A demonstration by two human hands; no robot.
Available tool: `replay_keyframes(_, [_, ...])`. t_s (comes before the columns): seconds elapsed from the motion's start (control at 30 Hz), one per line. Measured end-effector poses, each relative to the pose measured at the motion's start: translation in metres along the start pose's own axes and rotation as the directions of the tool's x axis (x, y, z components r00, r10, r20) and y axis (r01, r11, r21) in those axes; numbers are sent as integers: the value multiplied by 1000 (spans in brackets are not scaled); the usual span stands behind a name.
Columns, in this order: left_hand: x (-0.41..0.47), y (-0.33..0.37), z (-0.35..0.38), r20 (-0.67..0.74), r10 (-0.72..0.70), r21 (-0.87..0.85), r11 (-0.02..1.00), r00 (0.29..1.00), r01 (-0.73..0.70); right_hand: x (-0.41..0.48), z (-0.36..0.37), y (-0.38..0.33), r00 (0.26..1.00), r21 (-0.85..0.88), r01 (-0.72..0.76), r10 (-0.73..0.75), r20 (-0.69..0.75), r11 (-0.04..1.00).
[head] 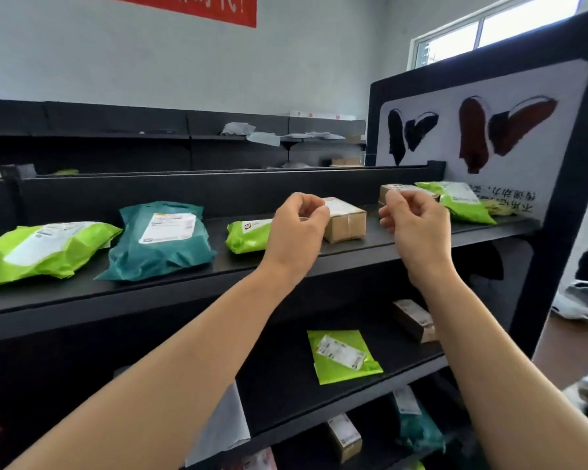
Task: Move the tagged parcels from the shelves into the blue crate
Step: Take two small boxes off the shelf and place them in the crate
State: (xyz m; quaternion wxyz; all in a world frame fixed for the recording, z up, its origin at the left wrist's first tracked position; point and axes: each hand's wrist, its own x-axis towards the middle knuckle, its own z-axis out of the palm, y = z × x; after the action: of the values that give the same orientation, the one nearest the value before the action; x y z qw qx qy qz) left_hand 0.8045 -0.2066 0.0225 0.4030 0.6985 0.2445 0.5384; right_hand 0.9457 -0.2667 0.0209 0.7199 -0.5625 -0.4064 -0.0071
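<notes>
Tagged parcels lie on the upper black shelf [184, 283]: a lime bag [45, 249], a teal bag [163, 239], a small lime bag [246, 235], a cardboard box [347, 220], a second box [399, 189] and another lime bag [459, 201]. My left hand [297, 232] is raised in front of the first box, fingers curled, thumb and forefinger pinched at the box's near top corner. My right hand [418, 225] hovers beside the second box, fingers curled too. Neither hand clearly holds anything. The blue crate is out of view.
The shelf below carries a flat lime parcel [343, 356] and a brown box [416, 320]. Lower still sit a small box [345, 435], a teal bag [418, 425] and a white bag [221, 425]. A black end panel [557, 232] closes the rack on the right.
</notes>
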Motion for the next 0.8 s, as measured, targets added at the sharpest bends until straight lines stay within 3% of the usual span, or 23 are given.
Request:
replay_keyframes(0.13, [51, -17, 41, -1, -231, 13, 973, 973, 231, 60, -3, 36, 998, -72, -62, 63, 15, 995])
replay_keyframes(0.3, [100, -40, 71, -126, -391, 151, 901, 912, 407, 128, -21, 74, 989, -238, -89, 58, -133, 967])
replay_keyframes(0.4, [117, -52, 89, -178, -467, 279, 820, 866, 500, 159, -27, 99, 983, -391, -164, 116, -146, 906])
replay_keyframes(0.53, [139, -65, 109, -220, -564, 310, 733, 796, 606, 190, -27, 124, 956, -548, -294, 234, -178, 783])
replay_keyframes(0.67, [158, -85, 110, -188, -569, 409, 696, 800, 591, 210, -24, 137, 923, -613, -368, 357, -146, 699])
replay_keyframes(0.8, [166, -101, 106, -131, -587, 402, 705, 799, 584, 228, -22, 147, 898, -659, -399, 417, -141, 637])
